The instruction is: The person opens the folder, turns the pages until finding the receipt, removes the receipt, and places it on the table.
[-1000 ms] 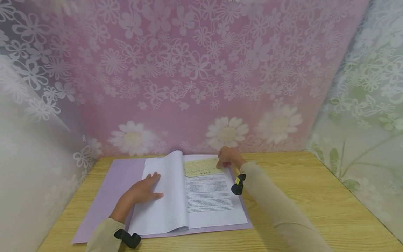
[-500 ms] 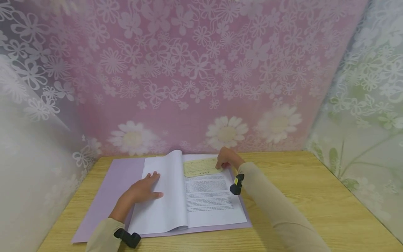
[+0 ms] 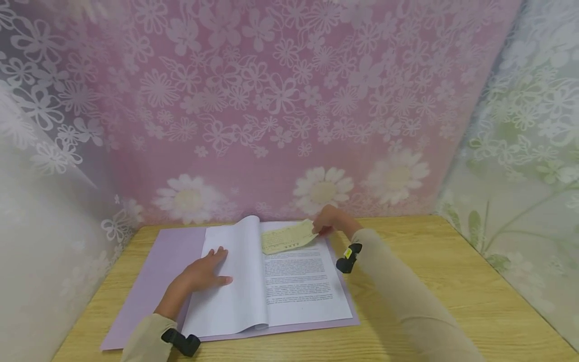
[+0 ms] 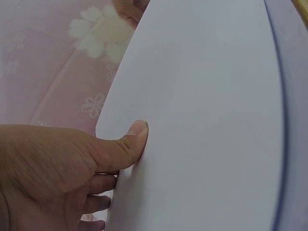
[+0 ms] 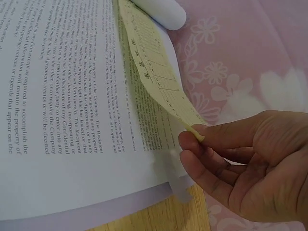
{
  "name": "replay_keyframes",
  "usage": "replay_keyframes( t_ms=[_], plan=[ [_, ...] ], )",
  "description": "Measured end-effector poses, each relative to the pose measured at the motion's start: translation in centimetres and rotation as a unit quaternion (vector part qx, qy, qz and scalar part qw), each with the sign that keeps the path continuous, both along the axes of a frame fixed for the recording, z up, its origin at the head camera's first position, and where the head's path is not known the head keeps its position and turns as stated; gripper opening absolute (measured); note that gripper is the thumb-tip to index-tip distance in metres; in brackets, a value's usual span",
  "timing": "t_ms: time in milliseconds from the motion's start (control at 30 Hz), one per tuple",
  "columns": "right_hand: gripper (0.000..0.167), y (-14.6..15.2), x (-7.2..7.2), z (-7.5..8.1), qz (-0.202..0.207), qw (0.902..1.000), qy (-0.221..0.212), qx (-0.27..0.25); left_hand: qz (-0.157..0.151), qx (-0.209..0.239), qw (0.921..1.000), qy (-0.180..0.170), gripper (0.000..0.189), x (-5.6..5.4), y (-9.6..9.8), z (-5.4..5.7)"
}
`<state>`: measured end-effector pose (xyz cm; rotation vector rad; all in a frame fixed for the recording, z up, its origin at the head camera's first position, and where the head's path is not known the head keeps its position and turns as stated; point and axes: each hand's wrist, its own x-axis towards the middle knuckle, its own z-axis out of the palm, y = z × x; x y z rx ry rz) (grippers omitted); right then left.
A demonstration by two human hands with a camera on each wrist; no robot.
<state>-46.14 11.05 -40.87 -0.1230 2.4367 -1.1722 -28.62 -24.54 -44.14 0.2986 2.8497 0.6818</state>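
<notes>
A yellow printed slip of paper [image 3: 287,239] lies across the top of the printed page [image 3: 298,284]. My right hand [image 3: 333,221] pinches its right-hand corner between thumb and fingertips. In the right wrist view that corner of the slip [image 5: 161,79] is bent up off the page, while its far end goes under the curled white sheets. My left hand [image 3: 201,274] rests with spread fingers on those turned-back white sheets [image 3: 246,296], its thumb pointing towards the fold. In the left wrist view the left thumb [image 4: 130,147] lies on the blank paper.
An open lilac folder [image 3: 145,296] lies under the papers on the wooden table [image 3: 452,281]. Behind it stands a pink flowered backdrop [image 3: 271,151], right at the table's far edge. Pale flowered sheets flank both sides.
The slip's right end has come up off the page in my right hand and tilted, with the hand shifting slightly up and right. My left hand stays in place.
</notes>
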Motion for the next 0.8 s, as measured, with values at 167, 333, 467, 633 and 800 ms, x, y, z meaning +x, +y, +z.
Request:
replay_keyframes(
  t_ms=[167,333,467,633,800],
  plan=[
    [0.028,1.7,-0.7,0.1,0.020,0.9992,-0.025,-0.023,-0.001,0.000,1.0000,-0.002,0.086,0.1,0.0,0.1],
    [0.025,3.7,-0.7,1.1,0.044,0.9979,-0.028,-0.037,-0.003,0.000,1.0000,-0.006,0.086,0.1,-0.1,0.0],
    [0.036,5.0,-0.9,1.4,0.046,0.9981,-0.026,-0.032,-0.002,0.002,1.0000,-0.004,0.086,0.2,-0.1,-0.2],
    [0.037,7.3,-0.8,2.0,0.062,0.9968,-0.026,-0.044,0.002,0.006,1.0000,-0.002,0.087,0.2,0.0,-0.2],
    [0.035,9.6,0.0,3.2,0.076,0.9945,-0.015,-0.071,-0.002,0.008,1.0000,0.000,0.088,0.1,-0.1,-0.3]
  ],
)
